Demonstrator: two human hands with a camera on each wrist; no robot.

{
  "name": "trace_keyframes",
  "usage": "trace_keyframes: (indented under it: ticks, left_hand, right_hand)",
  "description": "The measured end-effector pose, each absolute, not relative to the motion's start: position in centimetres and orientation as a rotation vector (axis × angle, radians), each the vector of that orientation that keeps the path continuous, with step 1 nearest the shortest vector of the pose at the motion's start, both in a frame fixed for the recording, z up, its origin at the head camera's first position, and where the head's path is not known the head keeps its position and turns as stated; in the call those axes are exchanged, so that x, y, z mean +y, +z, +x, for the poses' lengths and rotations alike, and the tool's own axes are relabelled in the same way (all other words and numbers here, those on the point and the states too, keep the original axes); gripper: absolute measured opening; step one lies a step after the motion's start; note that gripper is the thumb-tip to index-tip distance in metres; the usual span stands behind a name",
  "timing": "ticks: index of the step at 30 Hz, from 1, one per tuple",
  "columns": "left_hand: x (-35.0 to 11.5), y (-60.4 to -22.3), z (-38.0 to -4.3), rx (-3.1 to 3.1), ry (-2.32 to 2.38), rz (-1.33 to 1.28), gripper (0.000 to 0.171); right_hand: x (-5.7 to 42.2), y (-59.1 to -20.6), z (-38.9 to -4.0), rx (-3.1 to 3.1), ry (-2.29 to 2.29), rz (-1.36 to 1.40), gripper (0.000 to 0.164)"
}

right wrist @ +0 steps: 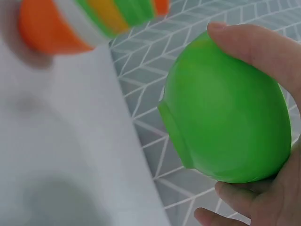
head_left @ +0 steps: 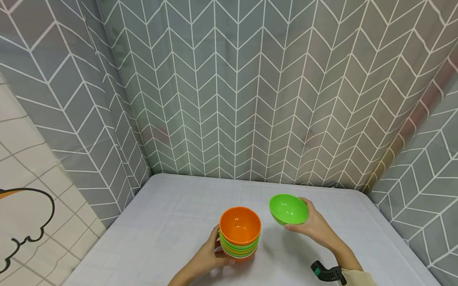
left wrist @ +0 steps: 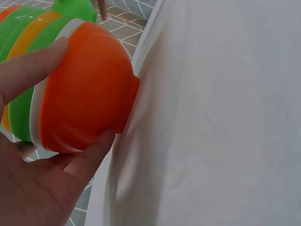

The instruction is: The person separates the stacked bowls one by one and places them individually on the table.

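A stack of nested bowls (head_left: 240,226), orange on top with green, yellow, white and orange rims beneath, stands upright on the white-covered table. My left hand (head_left: 211,254) grips the stack from its left side; in the left wrist view the thumb lies across the lowest orange bowl (left wrist: 89,89) and a fingertip is at its foot. To the right, my right hand (head_left: 315,224) holds a single green bowl (head_left: 288,209) by its right side, raised over the table and tilted a little. Its foot and outside show in the right wrist view, the thumb pressing the green wall (right wrist: 230,108).
The table (head_left: 171,214) has a white cloth. Grey curtains (head_left: 229,99) with a white zigzag pattern hang behind it and at both sides. At the left hangs a white tiled-pattern sheet (head_left: 28,159). A dark wristband (head_left: 329,273) sits on the right wrist.
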State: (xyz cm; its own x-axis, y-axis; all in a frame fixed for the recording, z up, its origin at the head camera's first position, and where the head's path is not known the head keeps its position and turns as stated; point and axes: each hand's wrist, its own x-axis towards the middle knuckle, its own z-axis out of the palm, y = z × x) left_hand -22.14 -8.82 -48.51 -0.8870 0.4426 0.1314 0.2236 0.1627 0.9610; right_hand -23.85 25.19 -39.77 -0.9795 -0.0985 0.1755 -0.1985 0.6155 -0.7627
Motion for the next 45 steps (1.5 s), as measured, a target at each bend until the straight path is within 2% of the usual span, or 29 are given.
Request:
trace_keyframes:
  ticks: [15, 30, 45]
  left_hand:
    - [-8.7, -48.4, -22.1, 2.243, 1.807, 0.645, 0.103]
    - [-8.7, -48.2, -21.9, 2.256, 1.806, 0.651, 0.101]
    - [-8.6, -48.2, -21.9, 2.265, 1.796, 0.637, 0.106]
  right_hand:
    - [25.5, -44.7, -25.8, -2.767, 1.274, 0.12, 0.106]
    - [25.0, -46.2, -26.0, -2.79, 1.217, 0.116, 0.108]
    - [24.9, -46.2, -25.8, -2.798, 1.238, 0.122, 0.109]
